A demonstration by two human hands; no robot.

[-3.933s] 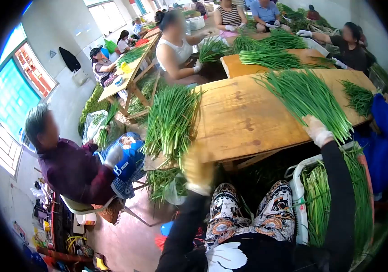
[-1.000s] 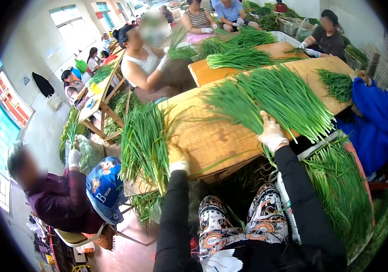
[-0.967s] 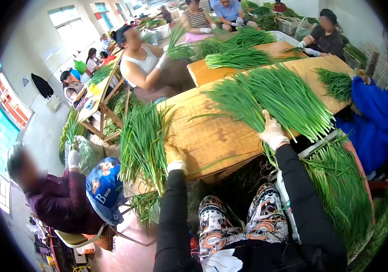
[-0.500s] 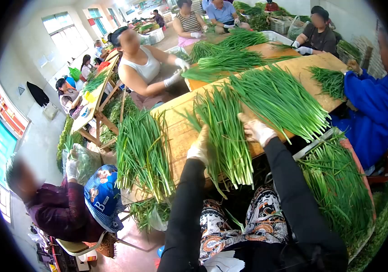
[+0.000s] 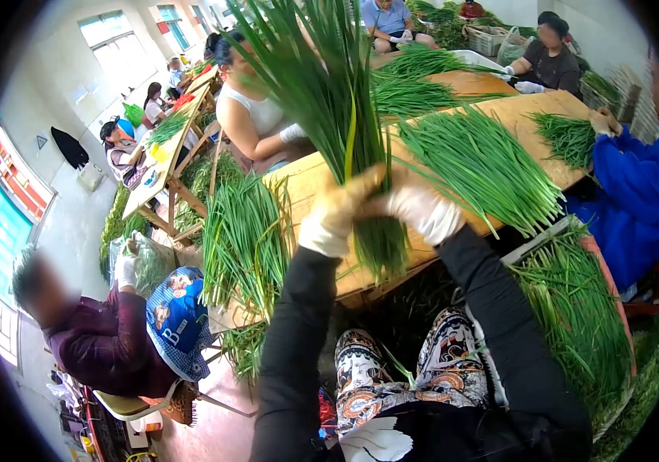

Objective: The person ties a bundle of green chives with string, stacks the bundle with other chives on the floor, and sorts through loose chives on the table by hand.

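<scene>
Lap: patterned trousers [image 5: 460, 354], both knees below the table's near edge.
Crate: right of the knees, pale rim [image 5: 528, 248], filled with long green stalks [image 5: 576, 316].
Left hand: yellowish glove [image 5: 342, 209], on the left side of the bundle; fingers bent around the stalks, pressing them.
Right hand: pale glove [image 5: 420, 202], against the bundle's right side; fingers blurred, cannot tell whether spread or pressed together.
Bundle: long green leaves [image 5: 329, 100], roughly upright between the hands, leaning left at the top; leaf tips reach the upper edge of view, lower ends blurred in front of the table edge. Contact with the wood: cannot tell.
Table: bare wood [image 5: 306, 181] visible beside and behind the hands.
Left pile: loose greens [image 5: 241, 239] on the table's left end, some ends over the edge.
Right pile: greens laid flat [image 5: 483, 165], pale ends toward the crate.
Right neighbour: blue sleeve [image 5: 630, 177], hand near a small green bunch [image 5: 564, 140].
Across: person in a white top [image 5: 256, 115], partly hidden by the leaves.
</scene>
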